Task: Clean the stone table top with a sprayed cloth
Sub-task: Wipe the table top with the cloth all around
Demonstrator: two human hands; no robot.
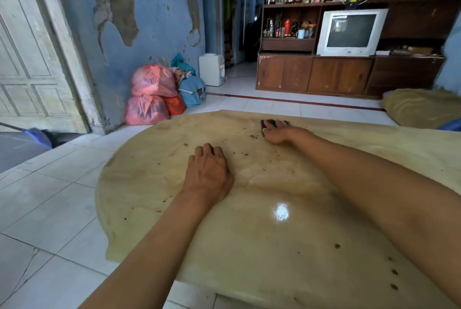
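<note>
**Cloth pressed at the counter's far edge**

The cloth, dark and mostly hidden, lies near the far edge of the tan stone counter, under the right hand, whose fingers press down on it. The left hand rests flat, fingers released, nearer and to the left. Dark specks dot the stone between and around them. Plastic bags sit against the far-left wall.

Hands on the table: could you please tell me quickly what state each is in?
Left hand: open, flat on the table top, holding nothing.
Right hand: pressing a dark cloth.
</note>
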